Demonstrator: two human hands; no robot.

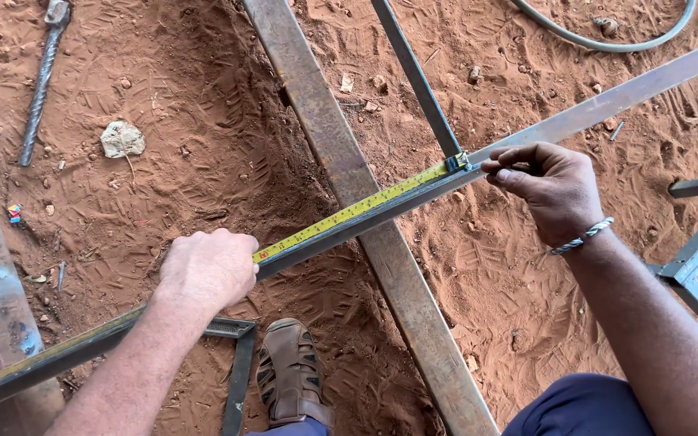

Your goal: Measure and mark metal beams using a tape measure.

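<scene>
Two hands (208, 270) (549, 187), yellow tape (357, 210) along bar edge (607, 101)

Bare forearms without sleeves, twisted silver bracelet (582, 236) on right wrist, brown strapped sandal (291, 373) near, dark blue trousers (583, 408)

On the red sandy ground (203, 169) lie a ribbed grey steel rod (39, 89), a pale flat stone (122, 139) and a curved grey hose (607, 40), while a wide rusty flat steel bar (341, 161) runs across, near a brown sandal (288, 375) and a metal square (240, 367).
</scene>
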